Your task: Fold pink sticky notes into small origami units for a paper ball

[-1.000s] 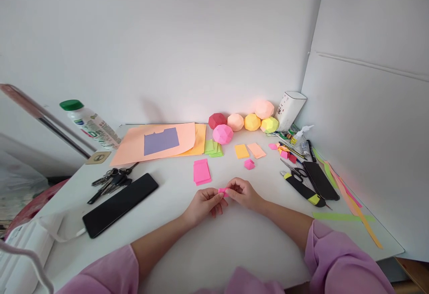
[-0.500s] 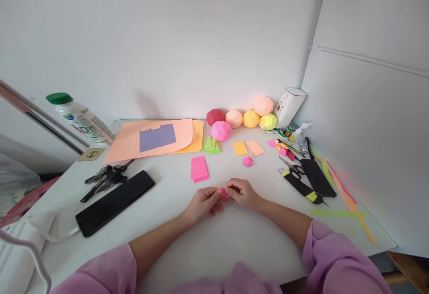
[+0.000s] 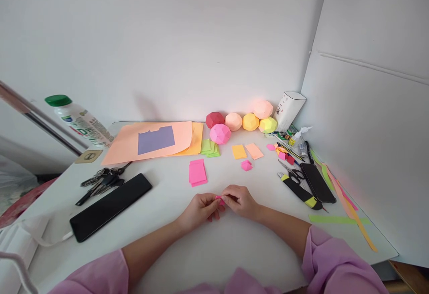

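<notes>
My left hand and my right hand meet over the white table, both pinching a small folded pink paper piece between their fingertips. A stack of pink paper slips lies just beyond the hands. A small folded pink unit sits to the right of that stack. Behind it are an orange slip and a peach slip. Several paper balls in red, pink, peach, yellow and green line the wall.
A black phone, keys and a green-capped bottle lie at left, by large peach and orange sheets. Scissors, a black-yellow knife, a black case, a glue bottle, paper strips and a white box crowd the right.
The hands have kept working the pink piece, drawing slightly closer together over it. The view has shifted a little; nothing else on the table has moved.
</notes>
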A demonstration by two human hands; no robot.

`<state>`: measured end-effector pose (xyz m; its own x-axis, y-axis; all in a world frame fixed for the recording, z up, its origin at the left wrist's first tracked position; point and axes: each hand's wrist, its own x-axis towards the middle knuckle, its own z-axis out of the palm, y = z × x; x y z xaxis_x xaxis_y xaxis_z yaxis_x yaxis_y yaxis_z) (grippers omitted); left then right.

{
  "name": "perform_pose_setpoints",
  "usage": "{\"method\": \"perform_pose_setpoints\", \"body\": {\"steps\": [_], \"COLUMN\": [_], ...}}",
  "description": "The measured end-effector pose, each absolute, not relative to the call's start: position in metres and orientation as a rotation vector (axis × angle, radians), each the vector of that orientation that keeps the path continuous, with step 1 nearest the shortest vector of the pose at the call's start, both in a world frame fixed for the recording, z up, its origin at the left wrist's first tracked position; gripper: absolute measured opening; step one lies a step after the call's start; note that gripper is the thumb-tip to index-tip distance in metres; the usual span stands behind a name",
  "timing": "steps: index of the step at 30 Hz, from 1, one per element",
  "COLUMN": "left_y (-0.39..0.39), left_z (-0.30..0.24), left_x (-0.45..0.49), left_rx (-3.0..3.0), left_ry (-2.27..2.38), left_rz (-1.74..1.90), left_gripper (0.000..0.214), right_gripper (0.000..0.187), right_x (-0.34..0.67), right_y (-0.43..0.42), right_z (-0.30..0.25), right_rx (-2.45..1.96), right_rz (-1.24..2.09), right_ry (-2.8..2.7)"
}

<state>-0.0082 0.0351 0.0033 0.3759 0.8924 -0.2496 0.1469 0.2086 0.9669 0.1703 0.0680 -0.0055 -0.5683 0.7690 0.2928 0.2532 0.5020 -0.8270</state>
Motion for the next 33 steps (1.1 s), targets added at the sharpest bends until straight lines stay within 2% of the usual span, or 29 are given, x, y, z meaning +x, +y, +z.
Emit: {"method": "perform_pose_setpoints", "body": {"steps": [7,17,27,29,33], "left_y": [0.037,0.04,0.038,0.039,0.041], "left_z": [-0.001,0.0,-0.001,-0.001,-0.002], "left_x": [-0.012,-0.011,-0.007,-0.008,-0.01], "left_rx": [1.24,1.186,1.167,1.141,1.057], "left_ry": [1.043,1.047,1.078,1.059,1.029], "left_rz": [0.649,0.618,0.68,0.707,0.812], "left_gripper": [0.038,0.035,0.033,0.033,0.035], "right_gripper": [0.021,0.014,0.021,0.025,0.022], "right_x": [0.169,0.171,0.166,0.167,0.168], "right_y": [0.068,0.068,0.066,0.066,0.065], "right_z": [-0.006,0.003,0.007,0.008,0.006], "right_rx": [-0.794,-0.956,-1.133,-1.119,-1.024], "right_rz": [1.086,1.417,1.45,1.468,1.532], "right_ry": [-1.988,-1.819,-1.757,-1.753,-1.784]}}
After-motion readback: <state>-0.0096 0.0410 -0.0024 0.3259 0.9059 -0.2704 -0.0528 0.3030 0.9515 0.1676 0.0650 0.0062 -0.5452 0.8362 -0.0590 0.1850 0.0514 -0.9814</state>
